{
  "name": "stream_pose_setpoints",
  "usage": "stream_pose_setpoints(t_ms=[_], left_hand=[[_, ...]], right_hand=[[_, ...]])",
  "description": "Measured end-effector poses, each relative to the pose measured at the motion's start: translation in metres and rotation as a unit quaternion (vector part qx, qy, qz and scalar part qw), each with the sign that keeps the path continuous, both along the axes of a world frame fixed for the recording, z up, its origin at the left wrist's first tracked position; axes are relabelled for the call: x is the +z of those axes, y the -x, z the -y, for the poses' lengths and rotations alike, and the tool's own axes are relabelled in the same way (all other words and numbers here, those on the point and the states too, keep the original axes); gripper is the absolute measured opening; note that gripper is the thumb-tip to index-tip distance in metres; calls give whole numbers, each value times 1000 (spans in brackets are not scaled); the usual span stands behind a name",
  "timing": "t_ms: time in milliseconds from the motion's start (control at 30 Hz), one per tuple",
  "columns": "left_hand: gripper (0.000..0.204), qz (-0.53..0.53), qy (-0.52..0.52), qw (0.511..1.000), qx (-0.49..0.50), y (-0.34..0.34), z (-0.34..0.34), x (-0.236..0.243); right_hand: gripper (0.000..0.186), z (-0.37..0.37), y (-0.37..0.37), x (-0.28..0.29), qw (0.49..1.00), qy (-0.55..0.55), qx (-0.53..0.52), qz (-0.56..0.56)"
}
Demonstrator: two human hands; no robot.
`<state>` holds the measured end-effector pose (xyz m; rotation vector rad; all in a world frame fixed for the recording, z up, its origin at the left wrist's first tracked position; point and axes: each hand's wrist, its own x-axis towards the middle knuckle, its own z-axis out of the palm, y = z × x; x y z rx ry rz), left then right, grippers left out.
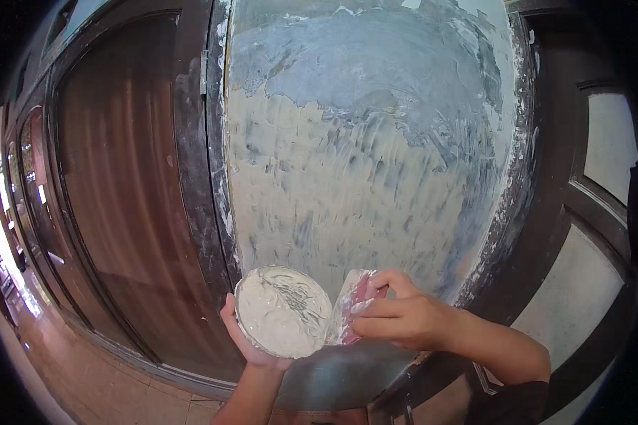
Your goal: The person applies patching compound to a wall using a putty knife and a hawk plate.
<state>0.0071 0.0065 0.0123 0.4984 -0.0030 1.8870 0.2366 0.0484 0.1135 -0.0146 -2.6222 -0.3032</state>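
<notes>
Paste bowl (303, 290) on left grip (247, 346), red scraper (362, 292) jutting from right grip (412, 320)

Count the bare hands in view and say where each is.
2: the left hand supports the round container from its lower left; the right hand holds the smeared scraper just right of it. Some fingers are hidden.

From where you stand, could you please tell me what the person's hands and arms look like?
The left hand and right hand wear no gloves, and no watch or bracelet shows. On the right, a dark fabric sleeve ends near the elbow; the visible left forearm is bare.
</notes>
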Motion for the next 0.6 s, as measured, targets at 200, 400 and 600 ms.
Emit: stream_pose_setpoints(t_ms=[200,400,600], left_hand=[[71,-7,-7,1000,1,-8,-2,1],[72,-11,-13,1000,-5,-20,-7,1],[73,12,0,1000,-23,-37,-17,4]], right_hand=[[34,-5,-8,1,1000,8,7,-27],[35,-13,-24,10,999,-26,-20,-26],[41,-22,-50,21,994,-21,-79,-70]])
